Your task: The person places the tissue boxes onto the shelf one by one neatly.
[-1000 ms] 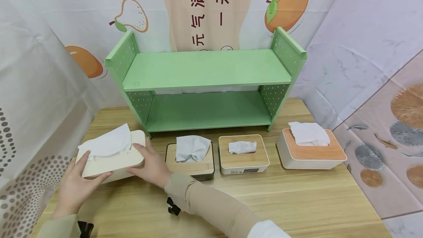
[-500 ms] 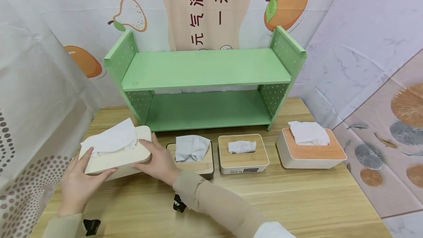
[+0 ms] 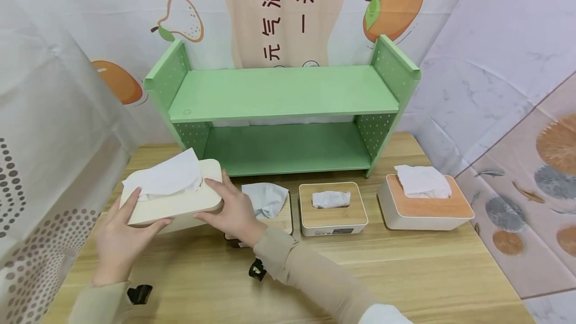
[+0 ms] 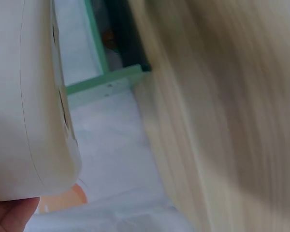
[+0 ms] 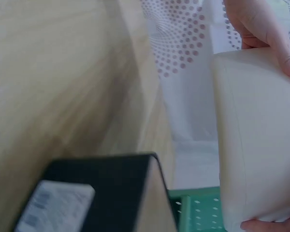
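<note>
A cream tissue box [image 3: 180, 206] with a white tissue [image 3: 173, 176] sticking out of its top is held between both hands at the table's left side. My left hand [image 3: 121, 239] grips its left end, thumb along the front edge. At the right end, my right hand [image 3: 236, 214] grips it with fingers over the corner. Both wrist views show the tissue box [image 5: 261, 140] raised over the wooden table, its side tilted toward the cameras. Partly behind the right hand stands a black tissue box with a wooden lid [image 3: 283, 219].
A green two-tier shelf [image 3: 283, 94] stands at the back of the table [image 3: 360, 274]. To the right are a white tissue box with a wooden lid [image 3: 333, 219] and a larger one with an orange-brown lid [image 3: 423, 209]. Printed cloth hangs behind.
Both hands have carried the cream tissue box to the right and a little toward the shelf. It now overlaps the shelf's lower left corner in the head view. The other boxes have stayed put.
</note>
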Tool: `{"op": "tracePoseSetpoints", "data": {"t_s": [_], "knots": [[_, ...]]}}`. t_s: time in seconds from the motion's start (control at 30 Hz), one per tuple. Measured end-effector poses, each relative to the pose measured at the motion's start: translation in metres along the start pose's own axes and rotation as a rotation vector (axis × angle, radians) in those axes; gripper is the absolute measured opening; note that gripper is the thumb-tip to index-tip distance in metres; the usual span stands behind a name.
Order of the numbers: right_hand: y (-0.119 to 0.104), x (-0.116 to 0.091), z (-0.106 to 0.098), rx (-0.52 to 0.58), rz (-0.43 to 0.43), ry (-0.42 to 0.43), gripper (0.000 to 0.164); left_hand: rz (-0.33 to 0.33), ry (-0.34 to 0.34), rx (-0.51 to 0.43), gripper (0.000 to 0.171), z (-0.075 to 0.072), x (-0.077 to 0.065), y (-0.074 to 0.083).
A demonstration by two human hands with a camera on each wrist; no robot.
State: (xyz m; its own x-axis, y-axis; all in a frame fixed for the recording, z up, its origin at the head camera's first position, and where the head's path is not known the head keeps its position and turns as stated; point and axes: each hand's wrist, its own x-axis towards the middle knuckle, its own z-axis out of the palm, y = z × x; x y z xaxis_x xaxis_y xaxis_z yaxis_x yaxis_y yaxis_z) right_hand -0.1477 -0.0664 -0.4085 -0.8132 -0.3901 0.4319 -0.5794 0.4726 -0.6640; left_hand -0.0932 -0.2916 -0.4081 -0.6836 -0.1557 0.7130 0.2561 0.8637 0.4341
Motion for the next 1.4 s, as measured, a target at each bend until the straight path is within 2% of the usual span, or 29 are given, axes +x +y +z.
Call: {"op": "tracePoseSetpoints", "data": {"t_s": [0.17, 0.3, 0.53, 0.77, 0.97, 1.4], "knots": [[0.000, 0.004, -0.018, 0.004, -0.019, 0.028, 0.071, -0.060, -0.026, -0.065, 0.108, 0.002, 0.008, 0.015], [-0.001, 0.007, -0.034, 0.029, -0.027, 0.043, 0.071, -0.052, -0.008, -0.064, 0.106, 0.005, 0.017, 0.029], [-0.002, 0.010, -0.058, 0.025, -0.036, 0.106, 0.072, 0.006, 0.016, -0.059, 0.108, 0.010, 0.032, 0.052], [-0.009, 0.011, -0.081, -0.025, -0.152, 0.194, 0.071, 0.053, 0.059, -0.069, 0.106, 0.005, 0.043, 0.074], [-0.016, 0.014, -0.102, -0.013, -0.227, 0.256, 0.070, 0.082, 0.078, -0.100, 0.105, -0.001, 0.059, 0.094], [-0.022, 0.034, -0.139, -0.071, -0.280, 0.371, 0.070, 0.126, 0.046, -0.138, 0.109, 0.000, 0.103, 0.124]]}}
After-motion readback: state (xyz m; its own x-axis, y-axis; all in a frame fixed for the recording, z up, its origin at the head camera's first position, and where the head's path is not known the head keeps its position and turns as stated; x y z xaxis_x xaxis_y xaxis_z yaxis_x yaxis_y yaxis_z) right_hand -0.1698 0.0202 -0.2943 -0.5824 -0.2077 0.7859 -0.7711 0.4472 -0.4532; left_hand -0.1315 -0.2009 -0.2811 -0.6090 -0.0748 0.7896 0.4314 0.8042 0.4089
